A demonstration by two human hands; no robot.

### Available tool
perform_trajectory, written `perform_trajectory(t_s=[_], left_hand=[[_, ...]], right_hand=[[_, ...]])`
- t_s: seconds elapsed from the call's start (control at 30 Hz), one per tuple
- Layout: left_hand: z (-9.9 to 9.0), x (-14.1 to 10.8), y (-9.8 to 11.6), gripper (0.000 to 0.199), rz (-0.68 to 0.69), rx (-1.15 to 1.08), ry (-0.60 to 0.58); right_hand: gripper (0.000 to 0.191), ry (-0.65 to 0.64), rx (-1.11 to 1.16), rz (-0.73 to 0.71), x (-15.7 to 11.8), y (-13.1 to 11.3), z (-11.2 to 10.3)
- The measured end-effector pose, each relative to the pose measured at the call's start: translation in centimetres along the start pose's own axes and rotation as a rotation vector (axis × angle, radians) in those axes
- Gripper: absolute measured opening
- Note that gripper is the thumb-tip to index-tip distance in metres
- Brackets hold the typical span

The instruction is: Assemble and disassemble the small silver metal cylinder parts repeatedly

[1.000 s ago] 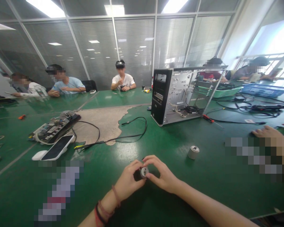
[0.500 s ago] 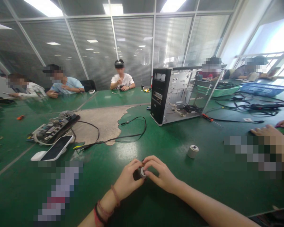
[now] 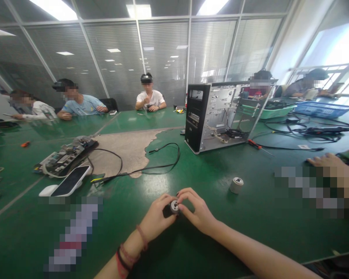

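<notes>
My left hand point(image 3: 158, 211) curls its thumb and fingers around a small metal cylinder point(image 3: 174, 207), which looks like a small motor. Its round, pale end face, with dark spots in the middle, is turned up towards me. Thumb and forefinger of my right hand point(image 3: 193, 207) are pinched together at the edge of that face. Whether a tiny part sits between those fingertips is hidden. A similar grey cylinder point(image 3: 236, 185) with a silver top stands upright on the green table point(image 3: 212, 170), beyond my right hand and to its right.
An open computer case point(image 3: 196, 120) stands ahead, with an orange-handled screwdriver point(image 3: 254, 144) beside it. A black cable point(image 3: 163, 166), a circuit board assembly point(image 3: 66, 157) and a white-framed phone-like device point(image 3: 71, 181) lie left. At right are a co-worker's hand point(image 3: 325, 161) and a blue basket point(image 3: 322, 110).
The held cylinder has risen slightly, and more of its end face now shows. My right fingertips have shifted up a little with it. The standing cylinder has stayed put.
</notes>
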State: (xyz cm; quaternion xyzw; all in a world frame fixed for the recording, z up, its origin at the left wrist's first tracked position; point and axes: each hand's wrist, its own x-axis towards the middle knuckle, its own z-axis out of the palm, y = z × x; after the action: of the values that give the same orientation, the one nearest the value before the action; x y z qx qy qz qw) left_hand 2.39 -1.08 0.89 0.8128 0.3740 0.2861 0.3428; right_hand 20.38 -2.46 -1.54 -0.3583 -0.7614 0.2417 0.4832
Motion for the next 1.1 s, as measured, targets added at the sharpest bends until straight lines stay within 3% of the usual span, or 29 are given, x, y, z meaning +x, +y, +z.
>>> perform_trajectory(t_s=[0.23,0.4,0.5,0.67,0.83,0.97,1.1], left_hand=[[-0.5,0.0,0.2,0.031,-0.028,0.009,-0.014],[-0.8,0.0,0.1,0.033,-0.049,-0.007,-0.026],[-0.9,-0.1,-0.2,0.03,-0.068,-0.059,0.012],[-1.0,0.1,-0.8,0.027,-0.103,-0.19,0.09],[-1.3,0.5,-1.8,0.021,-0.256,-0.463,0.182],[-2.0,0.6,-2.3,0.017,-0.317,-0.481,0.271],[-2.4,0.7,-2.2,0.016,-0.328,-0.46,0.286]], right_hand=[[0.008,0.044,-0.112,0.049,0.6,1.3,-1.4],[0.004,-0.085,-0.268,0.094,0.8,3.1,-2.4],[0.004,-0.175,-0.37,0.143,0.5,3.7,-2.0],[0.006,-0.193,-0.431,0.164,0.3,3.7,-1.4],[0.006,-0.195,-0.504,0.133,0.3,3.1,-2.0],[0.008,-0.219,-0.514,0.097,0.3,3.0,-2.4],[0.013,-0.213,-0.482,0.123,0.3,2.8,-2.6]])
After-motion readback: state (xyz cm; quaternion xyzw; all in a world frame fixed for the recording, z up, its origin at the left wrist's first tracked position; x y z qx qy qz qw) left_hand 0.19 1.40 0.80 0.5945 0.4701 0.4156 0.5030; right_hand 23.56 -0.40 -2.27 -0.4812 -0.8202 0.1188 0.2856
